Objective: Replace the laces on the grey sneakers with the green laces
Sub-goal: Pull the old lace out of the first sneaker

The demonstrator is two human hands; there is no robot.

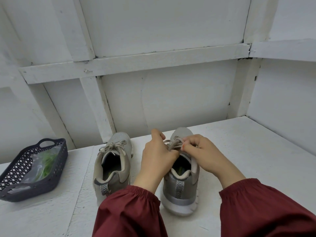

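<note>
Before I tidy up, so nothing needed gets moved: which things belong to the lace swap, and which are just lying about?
In the job: right sneaker, its old lace pinched by left hand and right hand, left sneaker, bagged green laces.
Just there: dark basket holding them, white table.

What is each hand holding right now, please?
The left hand pinches the grey lace on the right-side sneaker.
The right hand pinches the same lace.
</note>
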